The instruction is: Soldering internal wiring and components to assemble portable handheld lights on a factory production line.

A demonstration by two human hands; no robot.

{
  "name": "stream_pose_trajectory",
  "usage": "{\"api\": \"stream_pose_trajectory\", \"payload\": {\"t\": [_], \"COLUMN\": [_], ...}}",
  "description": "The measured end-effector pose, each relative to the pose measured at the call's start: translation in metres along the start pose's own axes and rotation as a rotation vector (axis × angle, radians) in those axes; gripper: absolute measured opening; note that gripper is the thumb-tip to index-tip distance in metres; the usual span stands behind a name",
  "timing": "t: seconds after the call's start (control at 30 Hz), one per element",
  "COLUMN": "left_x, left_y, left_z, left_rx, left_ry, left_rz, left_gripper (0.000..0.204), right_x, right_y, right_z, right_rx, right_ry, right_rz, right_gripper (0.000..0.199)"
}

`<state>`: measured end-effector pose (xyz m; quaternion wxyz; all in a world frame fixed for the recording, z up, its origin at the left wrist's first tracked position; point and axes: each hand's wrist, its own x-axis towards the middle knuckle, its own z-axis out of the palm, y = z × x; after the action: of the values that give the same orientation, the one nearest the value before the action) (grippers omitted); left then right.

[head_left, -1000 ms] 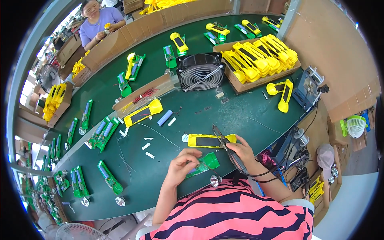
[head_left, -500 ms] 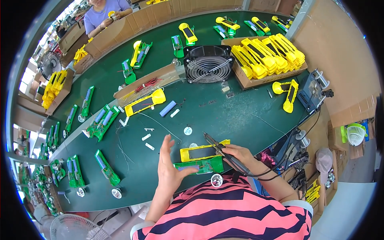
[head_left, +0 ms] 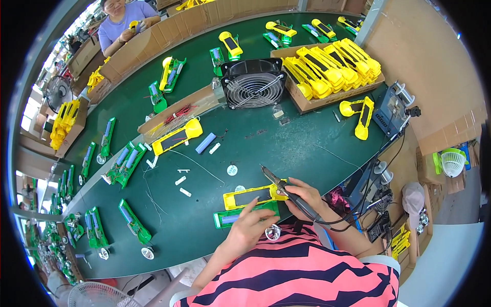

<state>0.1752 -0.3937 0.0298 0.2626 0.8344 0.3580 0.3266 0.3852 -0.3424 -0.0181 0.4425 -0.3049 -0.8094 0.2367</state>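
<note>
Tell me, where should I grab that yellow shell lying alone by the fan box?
Take the yellow shell by its long straight body, coming from above, with fingers across its narrow width. It lies flat on the table, and the rounded head end looks wider, so probably harder to pinch.

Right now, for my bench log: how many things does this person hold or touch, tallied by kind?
Soldering iron: 1, held in the right hand
Green housing: 1, under the left hand
Yellow housing: 1, against the right hand
Total: 3
</note>
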Motion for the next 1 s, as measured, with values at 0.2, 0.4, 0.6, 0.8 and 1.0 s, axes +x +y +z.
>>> {"api": "stream_pose_trajectory", "payload": {"t": [0.2, 0.4, 0.6, 0.8, 1.0], "left_x": [-0.006, -0.010, -0.001, 0.003, 0.006], "left_y": [-0.001, -0.034, -0.046, -0.050, -0.048], "left_z": [0.005, -0.030, -0.034, -0.031, -0.034], "left_rx": [-0.673, 0.371, 0.511, 0.502, 0.553], "left_ry": [0.660, 0.428, 0.022, -0.038, -0.100], "left_rz": [-0.564, -0.464, -0.432, -0.461, -0.428], "left_gripper": [0.024, 0.005, 0.003, 0.003, 0.002], "right_x": [0.001, 0.016, 0.018, 0.017, 0.019], "right_y": [0.000, -0.025, -0.009, -0.009, -0.010], "right_z": [0.002, 0.003, 0.030, 0.034, 0.032], "right_rx": [0.035, 0.302, 0.876, 0.883, 0.881], "right_ry": [-0.037, 0.028, 0.168, 0.112, 0.089], "right_rz": [0.056, 0.372, 0.772, 0.834, 0.871], "right_gripper": [0.031, 0.021, 0.015, 0.013, 0.013]}}
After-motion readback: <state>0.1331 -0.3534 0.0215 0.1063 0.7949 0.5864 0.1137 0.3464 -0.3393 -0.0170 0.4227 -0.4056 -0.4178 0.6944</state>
